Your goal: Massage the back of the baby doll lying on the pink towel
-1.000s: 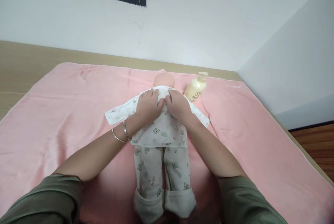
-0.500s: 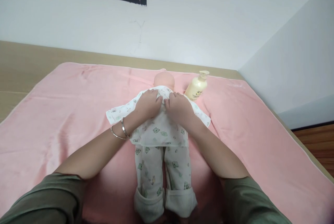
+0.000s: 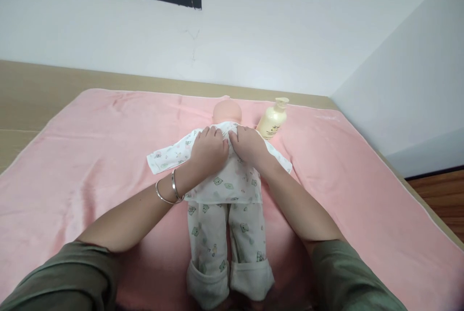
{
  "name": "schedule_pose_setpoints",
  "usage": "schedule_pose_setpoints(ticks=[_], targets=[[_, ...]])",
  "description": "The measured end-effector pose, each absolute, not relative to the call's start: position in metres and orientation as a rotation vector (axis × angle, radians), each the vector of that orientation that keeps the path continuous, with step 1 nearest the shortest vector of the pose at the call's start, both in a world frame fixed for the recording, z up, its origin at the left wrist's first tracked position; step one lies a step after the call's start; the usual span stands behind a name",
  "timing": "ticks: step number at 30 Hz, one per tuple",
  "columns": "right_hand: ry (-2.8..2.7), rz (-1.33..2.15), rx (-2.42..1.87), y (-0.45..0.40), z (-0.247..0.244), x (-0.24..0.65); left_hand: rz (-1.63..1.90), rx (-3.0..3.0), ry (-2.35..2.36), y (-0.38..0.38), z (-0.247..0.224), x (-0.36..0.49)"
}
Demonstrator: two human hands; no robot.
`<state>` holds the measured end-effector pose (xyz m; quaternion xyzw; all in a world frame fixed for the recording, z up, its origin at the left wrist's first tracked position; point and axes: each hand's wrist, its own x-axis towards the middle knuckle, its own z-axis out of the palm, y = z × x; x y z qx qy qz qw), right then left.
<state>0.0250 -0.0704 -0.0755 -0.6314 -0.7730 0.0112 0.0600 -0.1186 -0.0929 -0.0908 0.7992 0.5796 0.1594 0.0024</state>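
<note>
Since the earlier frame, our left hand [image 3: 210, 150] has shifted slightly inward and our right hand [image 3: 250, 146] slightly toward the head [image 3: 226, 112]; the doll [image 3: 228, 183] has stayed put. Both hands rest on its upper back, fingers loosely bent, thumbs close together; we cannot tell whether either pinches the shirt [image 3: 221, 191]. We judge the doll light, its cloth soft and apt to slide, best held around the trunk. Appearance: smooth head, white printed shirt, matching trousers [image 3: 209, 233] with turned-up cuffs. It lies back up on the pink blanket [image 3: 344, 195], near a cream bottle [image 3: 272, 120].
</note>
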Motion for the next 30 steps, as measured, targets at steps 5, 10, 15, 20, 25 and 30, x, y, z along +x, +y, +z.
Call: schedule_pose_setpoints(ticks=[5,10,15,20,25,30], targets=[[-2.511,-0.242,-1.73,-0.102,-0.077,0.013,0.431,2.236,1.859,-0.07,-0.083,-0.129],[-2.512,-0.115,-1.789,-0.103,-0.069,0.016,0.395,2.259,1.871,-0.072,-0.081,-0.129],[-2.305,0.193,-1.882,-0.074,-0.067,0.027,0.435,2.476,1.886,-0.099,-0.083,-0.117],[-2.466,-0.033,-1.789,-0.077,-0.075,0.023,0.493,2.493,1.867,-0.1,-0.086,-0.115],[-2.603,-0.194,-1.621,-0.105,-0.075,0.016,0.496,2.286,1.887,-0.073,-0.089,-0.124],[-2.599,-0.006,-1.727,-0.106,-0.062,0.02,0.491,2.324,1.885,-0.074,-0.088,-0.125]])
